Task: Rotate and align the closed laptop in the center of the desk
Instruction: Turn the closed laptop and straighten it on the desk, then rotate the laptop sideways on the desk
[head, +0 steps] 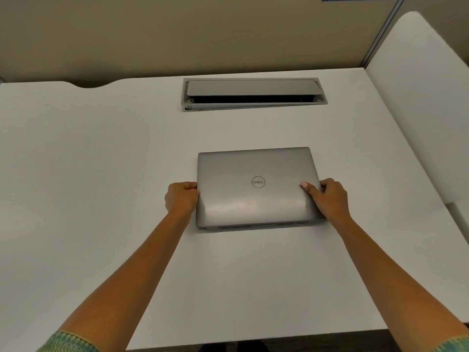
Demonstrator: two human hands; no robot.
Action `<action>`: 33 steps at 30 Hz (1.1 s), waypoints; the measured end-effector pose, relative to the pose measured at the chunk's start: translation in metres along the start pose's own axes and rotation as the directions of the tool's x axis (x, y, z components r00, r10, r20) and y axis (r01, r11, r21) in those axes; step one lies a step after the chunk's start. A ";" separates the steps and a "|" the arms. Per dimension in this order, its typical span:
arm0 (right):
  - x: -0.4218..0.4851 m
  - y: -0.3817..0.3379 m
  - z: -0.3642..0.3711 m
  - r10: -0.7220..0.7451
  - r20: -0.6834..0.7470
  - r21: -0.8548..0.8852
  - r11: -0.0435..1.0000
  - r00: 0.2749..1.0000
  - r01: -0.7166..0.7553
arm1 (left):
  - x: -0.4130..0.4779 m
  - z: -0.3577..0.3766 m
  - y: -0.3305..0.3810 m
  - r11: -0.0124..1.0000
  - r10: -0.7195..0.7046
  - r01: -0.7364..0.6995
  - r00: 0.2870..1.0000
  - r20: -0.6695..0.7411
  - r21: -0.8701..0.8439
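A closed grey laptop [256, 186] with a round logo on its lid lies flat near the middle of the white desk [101, 174]. Its long edges run roughly parallel to the desk's front edge, and its hinge side with vents faces me. My left hand [181, 199] grips the laptop's left edge, fingers curled around the side. At the right edge, my right hand [327, 196] holds the laptop with the thumb pressed on top of the lid.
A grey cable hatch [253, 94] with its flap partly raised is set into the desk behind the laptop. A beige partition wall [177, 34] stands at the back. A white side panel [418, 97] borders the desk on the right.
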State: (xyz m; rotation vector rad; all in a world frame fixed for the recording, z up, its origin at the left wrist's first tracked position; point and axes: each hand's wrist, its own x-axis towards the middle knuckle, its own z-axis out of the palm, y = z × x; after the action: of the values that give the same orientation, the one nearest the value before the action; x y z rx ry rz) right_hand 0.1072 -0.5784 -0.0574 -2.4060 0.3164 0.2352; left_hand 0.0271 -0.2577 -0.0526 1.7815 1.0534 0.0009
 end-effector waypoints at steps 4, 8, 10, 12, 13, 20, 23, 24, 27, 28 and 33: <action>-0.028 0.004 -0.018 0.178 -0.165 0.342 0.933 0.970 -0.113 | -0.001 0.000 0.018 0.952 0.226 -0.219 0.974 -0.005 0.214; -0.097 0.006 -0.003 0.429 0.041 0.787 0.542 0.903 -0.293 | 0.012 0.015 0.044 0.792 0.497 -0.499 0.862 0.102 0.351; -0.126 -0.002 0.014 0.462 0.259 0.841 0.325 0.848 -0.434 | 0.020 0.029 0.057 0.674 0.570 -0.621 0.782 0.253 0.401; -0.143 -0.014 0.029 0.429 0.426 0.818 0.194 0.796 -0.542 | 0.028 0.046 0.070 0.539 0.580 -0.707 0.706 0.407 0.459; -0.146 -0.022 0.035 0.414 0.468 0.805 0.166 0.781 -0.570 | 0.031 0.055 0.077 0.481 0.560 -0.732 0.680 0.474 0.482; -0.137 -0.054 0.052 0.465 0.509 0.818 0.000 0.724 -0.575 | 0.046 0.099 0.093 0.377 0.425 -0.768 0.641 0.639 0.518; -0.132 -0.052 0.056 0.520 0.489 0.823 -0.008 0.700 -0.569 | 0.049 0.103 0.096 0.436 0.418 -0.743 0.667 0.616 0.508; -0.130 -0.052 0.059 0.544 0.458 0.823 0.038 0.703 -0.566 | 0.050 0.103 0.098 0.470 0.407 -0.726 0.683 0.606 0.503; -0.125 -0.052 0.068 0.588 0.367 0.838 0.128 0.720 -0.531 | 0.052 0.102 0.105 0.542 0.352 -0.670 0.728 0.588 0.507; -0.124 -0.052 0.069 0.594 0.351 0.849 0.126 0.724 -0.514 | 0.053 0.100 0.107 0.563 0.332 -0.649 0.745 0.579 0.512; -0.113 -0.051 0.065 0.572 0.288 0.880 0.160 0.768 -0.448 | 0.054 0.071 0.096 0.704 0.256 -0.491 0.849 0.462 0.513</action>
State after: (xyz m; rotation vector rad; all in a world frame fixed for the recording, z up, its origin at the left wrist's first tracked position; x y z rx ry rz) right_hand 0.0090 -0.4801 -0.0463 -1.0464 1.0383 0.1433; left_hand 0.1543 -0.2856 -0.0385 2.4573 0.4008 -0.4518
